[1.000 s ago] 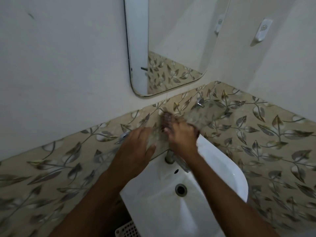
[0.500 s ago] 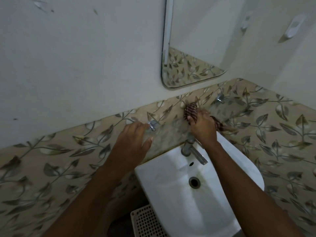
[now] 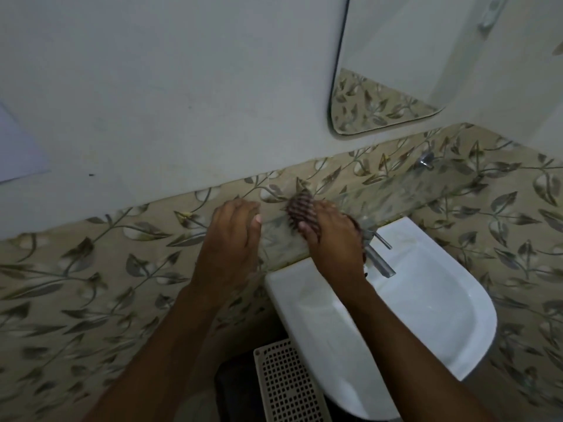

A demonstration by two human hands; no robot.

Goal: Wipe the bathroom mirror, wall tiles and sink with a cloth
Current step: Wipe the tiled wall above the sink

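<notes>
The head view shows one white ceramic wall-hung sink [image 3: 426, 303], one chrome tap [image 3: 377, 257] at its back edge, one rounded frameless mirror [image 3: 396, 56] on the plain white wall, one band of beige wall tiles with grey leaf patterns [image 3: 91, 269], one dark striped cloth [image 3: 303, 208], one clear glass shelf [image 3: 396, 199] running along the tiles above the sink, and one cream perforated plastic basket [image 3: 286, 382] below the basin. Two bare hands reach in.

The right hand [image 3: 332, 239] lies palm down over the cloth, fingers extended and close together, pressing it against the left part of the glass shelf just above the sink's back rim. The cloth's striped end pokes out beyond the fingertips toward the tiles, and a darker fold shows past the hand's right edge, near the tap.

The left hand [image 3: 231, 236] rests just beside it, apart from the cloth, fingers loosely spread and flat, touching the left end of the shelf where it meets the tiles. It holds nothing. A small chrome bracket [image 3: 426, 159] sits on the tiles near the mirror's lower corner.
</notes>
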